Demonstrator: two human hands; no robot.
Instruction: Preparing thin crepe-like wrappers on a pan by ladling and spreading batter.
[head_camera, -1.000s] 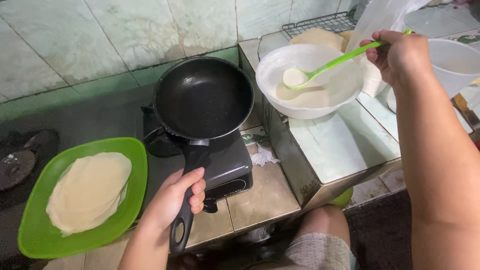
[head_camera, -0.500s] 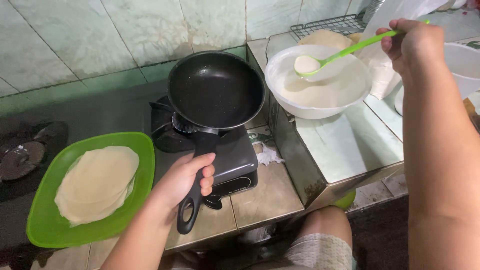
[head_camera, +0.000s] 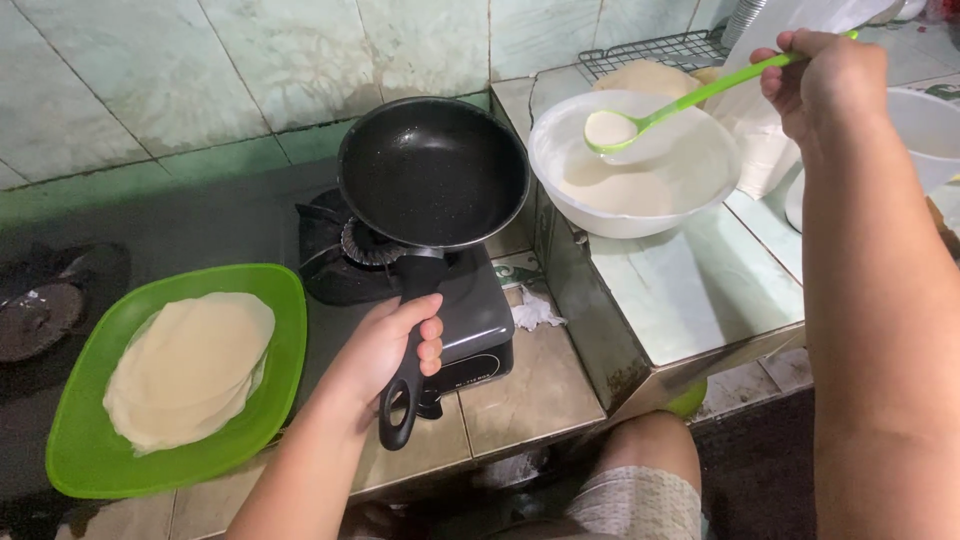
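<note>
Now, left hand (head_camera: 385, 345) clenched round the black handle of one black frying pan (head_camera: 433, 172), forearm rising from the lower edge, wrist straight. Pan is empty and sits over the burner of a small black gas stove (head_camera: 470, 310), handle pointing toward the person.

Right hand (head_camera: 825, 80) right of the pan, arm stretched up along the right edge, fingers pinching the end of one green ladle (head_camera: 690, 100). Ladle cup holds pale batter and hangs over the white bowl (head_camera: 560, 190), clear of the batter surface. One such bowl, just right of the pan, on a metal-sided counter (head_camera: 700, 300); bowl rim nearly meets the pan rim.

Left of the pan: one green plate (head_camera: 280, 340) with a stack of thin pale crepes (head_camera: 188, 368), count unclear. Behind the bowl, one wire rack (head_camera: 650, 50) with more flat pieces. Crumpled white scrap (head_camera: 535, 312) below the pan, beside the stove.
</note>
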